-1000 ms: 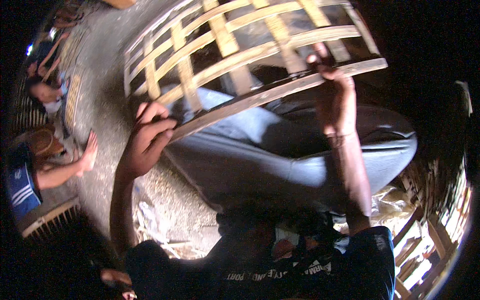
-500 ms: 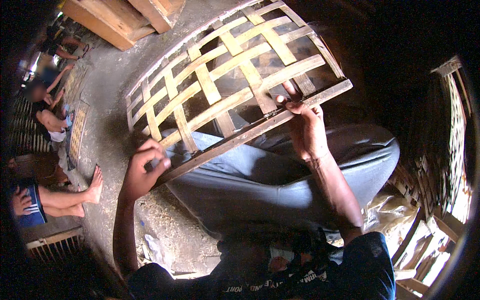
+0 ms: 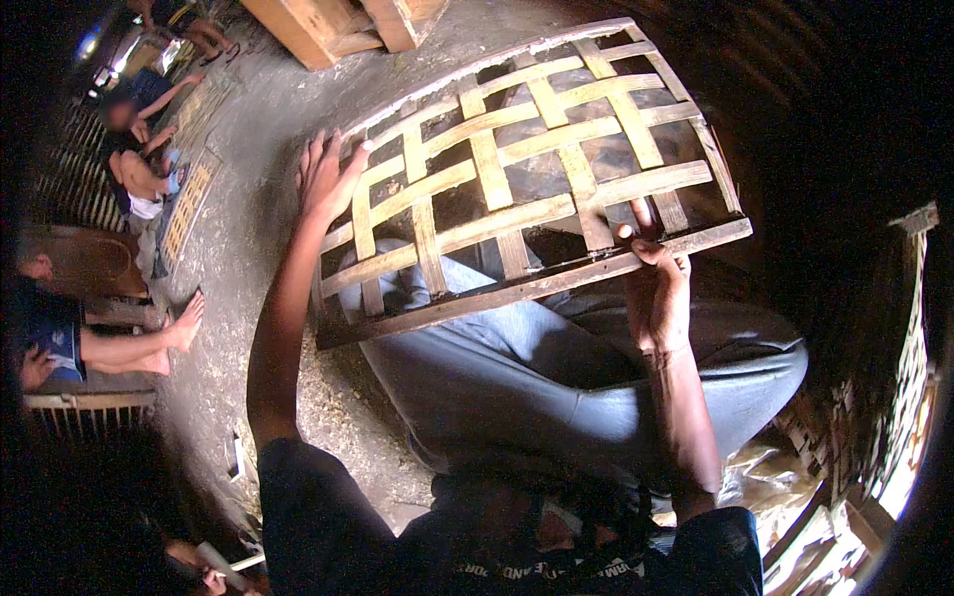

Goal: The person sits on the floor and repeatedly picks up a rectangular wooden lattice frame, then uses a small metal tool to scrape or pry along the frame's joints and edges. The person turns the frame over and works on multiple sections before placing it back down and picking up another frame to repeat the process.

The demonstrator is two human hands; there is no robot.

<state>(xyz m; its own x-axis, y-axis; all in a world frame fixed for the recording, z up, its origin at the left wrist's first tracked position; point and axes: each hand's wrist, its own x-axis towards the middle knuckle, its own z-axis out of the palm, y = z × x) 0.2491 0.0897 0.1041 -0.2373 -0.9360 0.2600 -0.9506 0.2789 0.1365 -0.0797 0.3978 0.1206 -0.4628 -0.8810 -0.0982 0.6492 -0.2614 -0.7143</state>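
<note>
A woven panel of pale yellow slats in a dark wooden frame (image 3: 537,288) rests tilted over my crossed legs in grey trousers. My right hand (image 3: 658,283) is closed round its near rail, right of the middle, thumb on top and some fingertips showing through the gaps. At the far left corner of the panel is my left hand (image 3: 331,179), its fingers stretched out and apart, the thumb by the frame edge. Whether it touches the frame there I cannot tell.
A wooden piece of furniture (image 3: 328,30) stands at the far side on the dusty floor. On the left sit other people, one beside another woven panel (image 3: 189,219), one with bare feet (image 3: 179,333) stretched toward me. Crumpled plastic (image 3: 760,477) and wood pieces lie at the lower right.
My left hand has moved from the near left corner up to the far left corner, its curled fingers now straightened. The panel has shifted right and turned slightly; my right hand keeps its grip.
</note>
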